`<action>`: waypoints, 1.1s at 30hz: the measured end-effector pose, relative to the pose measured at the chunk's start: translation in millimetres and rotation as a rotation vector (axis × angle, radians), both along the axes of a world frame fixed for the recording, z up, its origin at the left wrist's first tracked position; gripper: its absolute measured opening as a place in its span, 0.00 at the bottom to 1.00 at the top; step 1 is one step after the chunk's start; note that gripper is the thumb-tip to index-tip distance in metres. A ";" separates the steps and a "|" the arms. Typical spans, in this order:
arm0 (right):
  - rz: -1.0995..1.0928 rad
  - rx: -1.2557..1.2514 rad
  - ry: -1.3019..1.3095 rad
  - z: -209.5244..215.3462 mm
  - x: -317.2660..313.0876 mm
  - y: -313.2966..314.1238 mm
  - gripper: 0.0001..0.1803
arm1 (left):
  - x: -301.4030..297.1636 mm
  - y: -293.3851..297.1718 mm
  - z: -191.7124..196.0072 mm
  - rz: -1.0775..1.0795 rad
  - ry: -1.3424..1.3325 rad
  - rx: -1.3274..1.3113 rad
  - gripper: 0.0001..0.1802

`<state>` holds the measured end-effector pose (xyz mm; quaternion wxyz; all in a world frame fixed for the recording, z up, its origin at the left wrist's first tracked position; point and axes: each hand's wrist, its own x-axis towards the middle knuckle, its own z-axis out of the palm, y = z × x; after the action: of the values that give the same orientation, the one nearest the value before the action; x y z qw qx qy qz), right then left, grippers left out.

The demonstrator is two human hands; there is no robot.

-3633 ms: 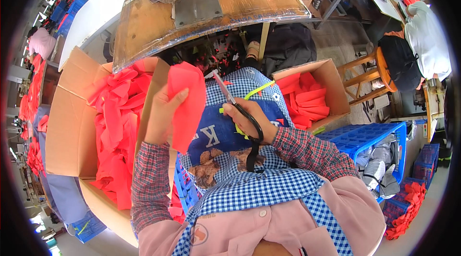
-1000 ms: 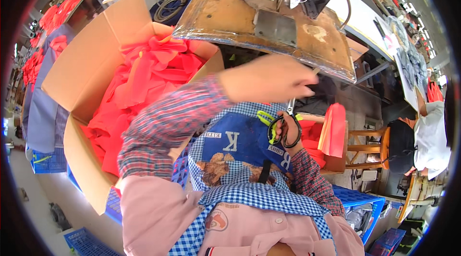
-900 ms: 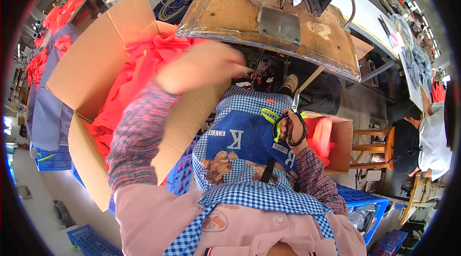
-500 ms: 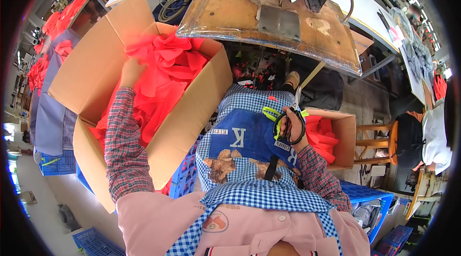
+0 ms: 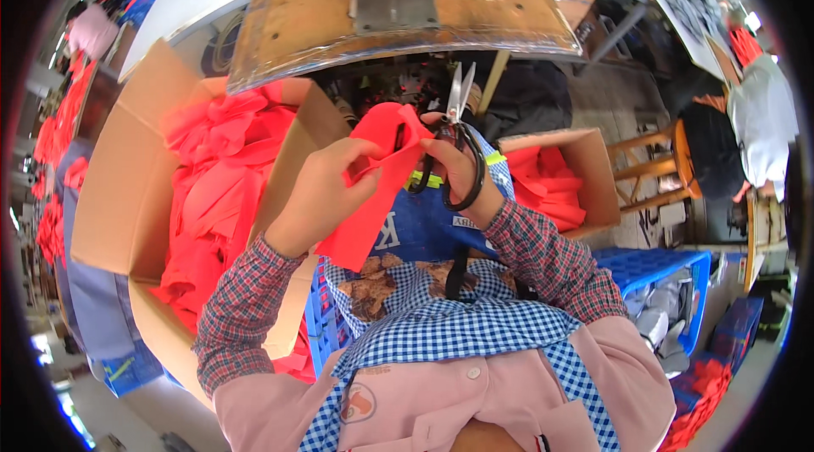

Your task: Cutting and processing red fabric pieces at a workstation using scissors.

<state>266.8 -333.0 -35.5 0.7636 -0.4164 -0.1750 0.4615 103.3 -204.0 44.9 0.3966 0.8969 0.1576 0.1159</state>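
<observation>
A strip of red fabric is stretched out before me, folded over at its upper end, where a dark slit or mark shows. My left hand is closed on its left side, thumb and fingers pinching the cloth. On the other side, my right hand has thumb and fingertips at the fabric's upper right edge. That same hand carries scissors with black handles looped around the fingers. Their blades point away from me, slightly apart and clear of the cloth. Yellow-green strips hang by the handles.
To my left stands a big cardboard box heaped with red fabric pieces. A smaller box at right holds more red cloth. Ahead is a worn wooden table. A wooden stool and blue crate are at right.
My left hand has come out of the big box with a red fabric piece and moved right. My right hand has moved up and left with the scissors to meet it. The view has shifted.
</observation>
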 end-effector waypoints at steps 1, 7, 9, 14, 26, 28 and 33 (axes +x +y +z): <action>0.007 0.012 0.003 3.5 0.2 -2.2 0.18 | 1.1 2.9 -8.1 0.031 -0.132 0.123 0.19; 0.078 0.053 0.127 18.3 -1.0 -5.5 0.18 | 3.8 4.2 1.7 0.163 0.201 -0.839 0.29; 0.140 0.086 0.044 16.5 -2.9 -4.6 0.19 | 0.2 8.2 -11.0 0.139 0.292 -1.124 0.27; 0.147 -0.107 -0.112 25.1 -13.7 -17.6 0.20 | -5.8 9.5 -28.4 0.154 0.025 -1.169 0.22; 0.207 -0.240 -0.694 -0.1 -29.1 -36.7 0.23 | -2.5 8.2 -29.0 0.203 -0.113 -0.999 0.19; 0.198 -0.232 -0.701 -0.5 -29.3 -34.1 0.23 | -1.8 7.5 -29.9 0.219 -0.128 -0.994 0.19; 0.205 -0.252 -0.700 -3.8 -27.0 -28.4 0.24 | 1.1 4.0 -28.6 0.179 -0.110 -1.031 0.19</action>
<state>239.9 -361.4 -39.4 0.5503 -0.6196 -0.4078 0.3835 104.4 -200.0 16.3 0.7826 0.5610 0.2490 0.1039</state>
